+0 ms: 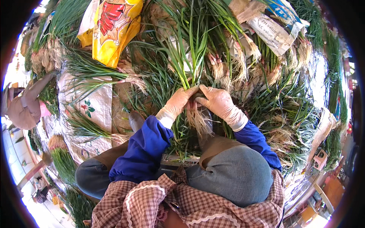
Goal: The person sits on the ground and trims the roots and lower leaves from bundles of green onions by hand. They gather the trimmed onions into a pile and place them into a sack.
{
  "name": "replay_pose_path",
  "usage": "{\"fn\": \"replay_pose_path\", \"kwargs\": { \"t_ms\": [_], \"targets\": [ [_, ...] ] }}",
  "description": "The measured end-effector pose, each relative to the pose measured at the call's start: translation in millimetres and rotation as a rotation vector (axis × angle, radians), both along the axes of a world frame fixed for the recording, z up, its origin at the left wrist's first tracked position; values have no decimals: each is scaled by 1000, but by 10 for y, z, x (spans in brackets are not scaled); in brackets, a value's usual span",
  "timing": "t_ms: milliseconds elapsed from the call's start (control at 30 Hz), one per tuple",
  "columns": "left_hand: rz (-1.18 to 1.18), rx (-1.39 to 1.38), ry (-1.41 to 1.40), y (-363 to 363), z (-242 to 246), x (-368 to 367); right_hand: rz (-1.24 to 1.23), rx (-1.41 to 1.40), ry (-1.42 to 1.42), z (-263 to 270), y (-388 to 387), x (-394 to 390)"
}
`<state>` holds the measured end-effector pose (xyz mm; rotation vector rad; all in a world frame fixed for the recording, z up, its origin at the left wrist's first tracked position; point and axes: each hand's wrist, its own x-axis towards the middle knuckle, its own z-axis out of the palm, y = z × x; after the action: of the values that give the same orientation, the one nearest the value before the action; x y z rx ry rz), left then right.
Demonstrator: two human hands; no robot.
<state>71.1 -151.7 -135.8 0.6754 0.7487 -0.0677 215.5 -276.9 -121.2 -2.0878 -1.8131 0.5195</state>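
A small bunch of spring onions (pixel 196 57) stands in front of me, green leaves pointing away and pale stringy roots (pixel 196 118) hanging toward my lap. My left hand (pixel 180 102), in a thin pale glove, pinches the stalks from the left. From the other side my right hand (pixel 219 103), gloved the same way, grips them with thumb and forefinger; the fingertips of both hands meet. The stalk bases are partly hidden behind the fingers. Loose green leaves (pixel 182 136) lie beneath the bunch, between my boots.
Piled leaves and roots (pixel 285 125) lie to the right. Rooted bunches (pixel 219 68) rest ahead. On the left, more onions lie over a white printed sack (pixel 88 111). A yellow bag (pixel 117 34) and a sack with writing (pixel 271 32) are farther off. Another person (pixel 25 105) bends at far left.
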Motion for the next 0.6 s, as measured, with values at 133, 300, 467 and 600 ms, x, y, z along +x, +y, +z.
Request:
{"fn": "replay_pose_path", "kwargs": {
  "t_ms": [133, 300, 467, 600],
  "targets": [
    [-56, 157, 103, -16, 111, -86, -5, 251, -9, -123, 0, 49],
    [21, 145, 50, -101, 74, -123, -566, 279, 548, -156, 100, 159],
    [-157, 196, 73, 136, 282, -213, 76, 217, 233, -65, 144, 11],
    [-7, 512, 291, 603, 781, -435, 232, -278, 958, 269, -90, 207]
  ]
}}
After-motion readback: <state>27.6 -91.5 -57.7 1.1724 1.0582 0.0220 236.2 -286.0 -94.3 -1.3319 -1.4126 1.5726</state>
